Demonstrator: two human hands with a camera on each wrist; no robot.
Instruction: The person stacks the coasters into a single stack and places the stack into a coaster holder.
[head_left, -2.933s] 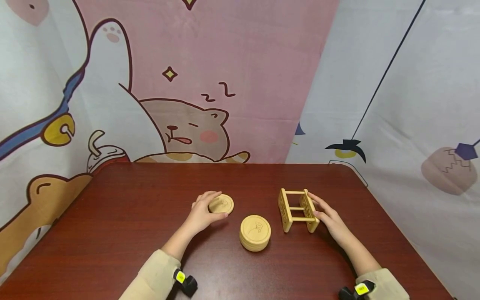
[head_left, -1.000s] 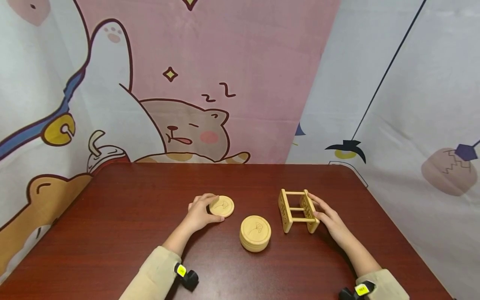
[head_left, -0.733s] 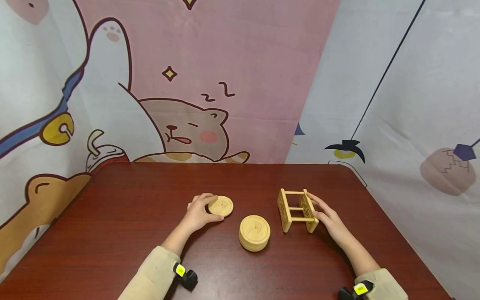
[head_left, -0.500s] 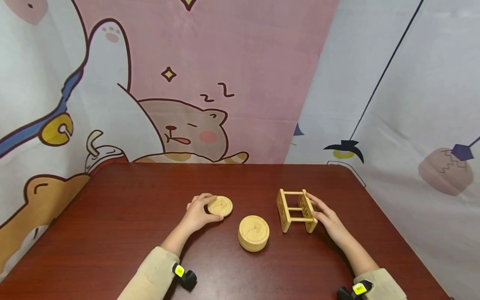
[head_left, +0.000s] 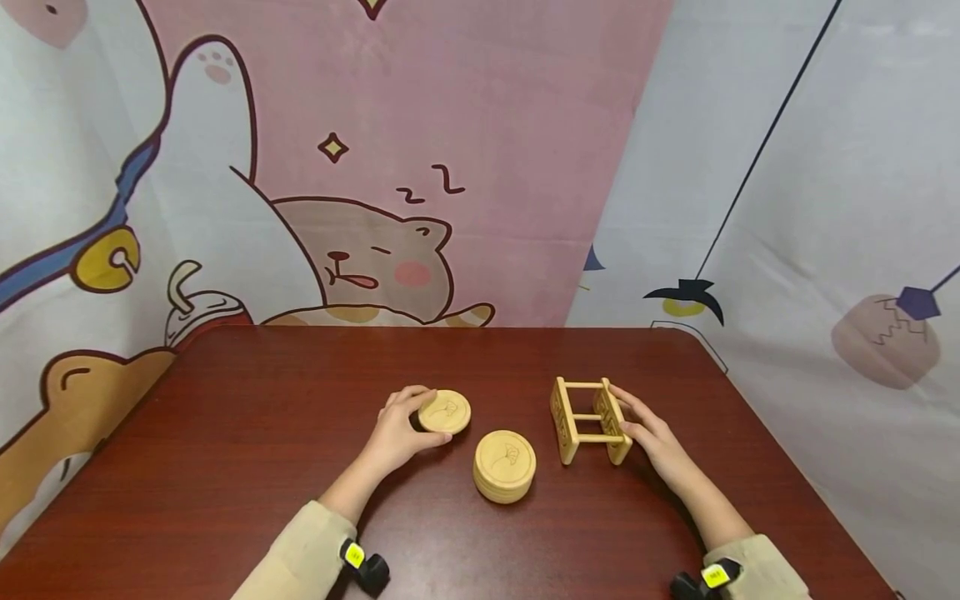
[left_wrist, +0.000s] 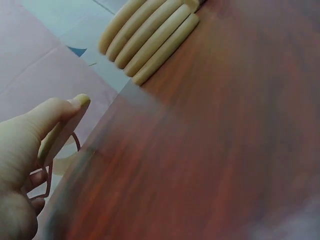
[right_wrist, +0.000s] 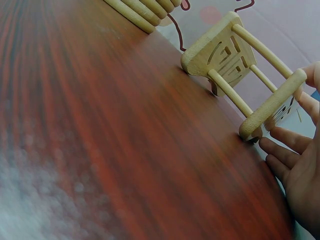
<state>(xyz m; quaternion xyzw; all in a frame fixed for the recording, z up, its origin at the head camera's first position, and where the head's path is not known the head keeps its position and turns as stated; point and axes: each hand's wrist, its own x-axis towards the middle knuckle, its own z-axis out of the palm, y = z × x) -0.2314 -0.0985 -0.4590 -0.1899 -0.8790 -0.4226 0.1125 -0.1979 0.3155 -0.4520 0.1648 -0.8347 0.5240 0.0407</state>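
We're likely lifting disc left of stack, left hand pinching, right hand gripping rack; next likely needing steadiness.

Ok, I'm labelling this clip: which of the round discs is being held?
The single disc pinched by the left hand; the other discs sit stacked on the table, untouched.
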